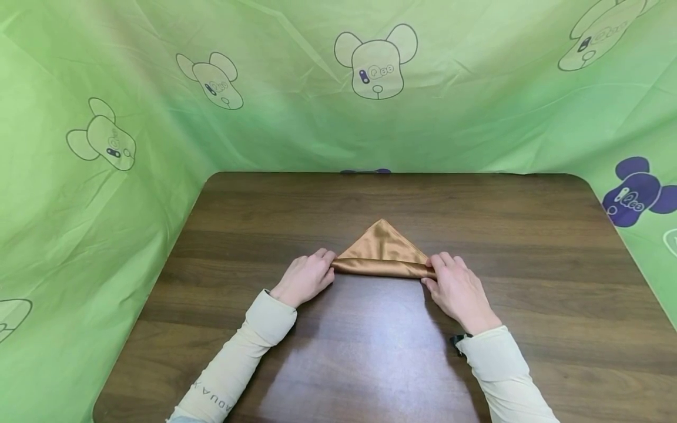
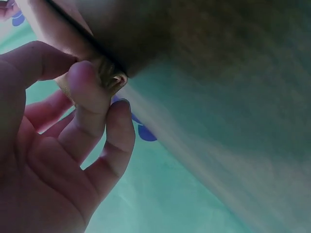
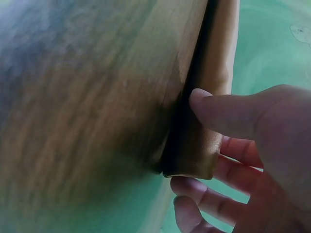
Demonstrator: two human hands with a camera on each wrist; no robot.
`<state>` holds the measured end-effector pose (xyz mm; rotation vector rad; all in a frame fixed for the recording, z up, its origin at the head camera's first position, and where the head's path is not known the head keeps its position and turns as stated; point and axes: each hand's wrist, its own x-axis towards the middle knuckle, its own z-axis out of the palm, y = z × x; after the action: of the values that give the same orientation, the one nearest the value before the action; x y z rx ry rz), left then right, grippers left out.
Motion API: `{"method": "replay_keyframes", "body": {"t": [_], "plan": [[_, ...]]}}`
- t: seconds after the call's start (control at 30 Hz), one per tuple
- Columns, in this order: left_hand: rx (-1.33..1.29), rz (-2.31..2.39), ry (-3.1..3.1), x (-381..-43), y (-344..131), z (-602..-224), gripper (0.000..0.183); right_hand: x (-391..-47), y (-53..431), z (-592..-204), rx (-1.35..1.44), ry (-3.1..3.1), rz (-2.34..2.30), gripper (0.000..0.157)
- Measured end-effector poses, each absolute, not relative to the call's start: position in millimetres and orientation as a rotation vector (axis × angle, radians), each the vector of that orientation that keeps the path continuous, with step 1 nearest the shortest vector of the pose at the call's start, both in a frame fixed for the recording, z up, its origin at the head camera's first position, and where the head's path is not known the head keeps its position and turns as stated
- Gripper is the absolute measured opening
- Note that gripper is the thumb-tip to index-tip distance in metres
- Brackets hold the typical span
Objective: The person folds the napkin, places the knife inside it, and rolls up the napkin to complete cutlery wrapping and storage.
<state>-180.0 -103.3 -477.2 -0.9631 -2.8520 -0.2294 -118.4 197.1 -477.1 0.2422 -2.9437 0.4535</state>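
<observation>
A shiny golden-brown satin cloth (image 1: 382, 242) lies on the wooden table (image 1: 254, 211), its point facing away from me. Along the near side it is turned over into a flat, rolled band. My left hand (image 1: 307, 277) pinches the left end of that band; in the left wrist view, thumb and fingers meet at the cloth's layered end (image 2: 114, 80). At the right end, my right hand (image 1: 457, 289) holds the band between thumb and fingers. The right wrist view shows the thumb (image 3: 228, 111) across the band (image 3: 194, 150), with fingers behind and below it.
Green fabric (image 1: 296, 117) printed with bear-like heads hangs behind the table and along both sides. The table has rounded corners, and light reflects off its surface in front of the cloth. A dark band (image 1: 460, 343) shows at the right wrist.
</observation>
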Motion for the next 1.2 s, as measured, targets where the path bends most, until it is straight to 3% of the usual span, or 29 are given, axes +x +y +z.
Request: {"method": "replay_keyframes", "body": {"t": [1.2], "plan": [[-0.852,-0.321,-2.930,-178.2,-101.3,-479.9,0.019,-118.0,195.5,-470.3,0.205,-3.075,0.403,0.024]]}}
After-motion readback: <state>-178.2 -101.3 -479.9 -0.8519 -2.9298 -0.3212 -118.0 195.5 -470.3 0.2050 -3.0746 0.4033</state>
